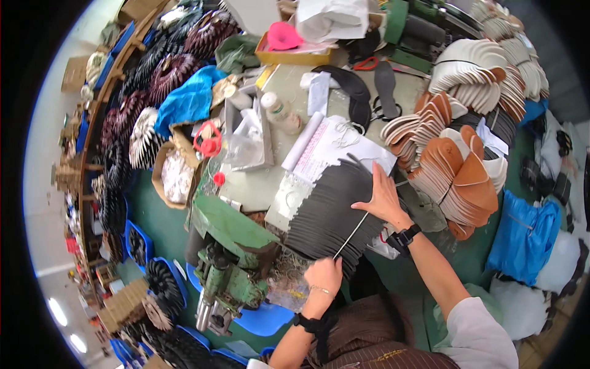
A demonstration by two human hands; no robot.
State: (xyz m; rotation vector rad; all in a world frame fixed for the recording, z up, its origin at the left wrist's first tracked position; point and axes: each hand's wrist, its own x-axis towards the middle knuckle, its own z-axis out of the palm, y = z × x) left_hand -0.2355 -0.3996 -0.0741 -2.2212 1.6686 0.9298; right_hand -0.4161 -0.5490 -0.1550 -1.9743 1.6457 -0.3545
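Observation:
A thick stack of dark grey, sole-shaped sheets (329, 206) lies fanned out at the front of the worktable, in the middle of the head view. Across its near right part runs a thin white cord (352, 235), drawn straight. My left hand (324, 278) is closed in a fist at the cord's near end, by the stack's lower edge. On the right side of the stack rests my right hand (382, 198), thumb and fingers spread, with the cord passing near the thumb. A printed paper sheet (338, 147) lies partly under the far edge of the stack.
A green machine (236, 258) stands close to my left arm. Tied bundles of brown and white soles (455, 178) crowd the right side. Farther back are a grey bin (249, 138), a plastic bottle (273, 104) and black-handled scissors (388, 111). A blue bag (522, 237) sits at right.

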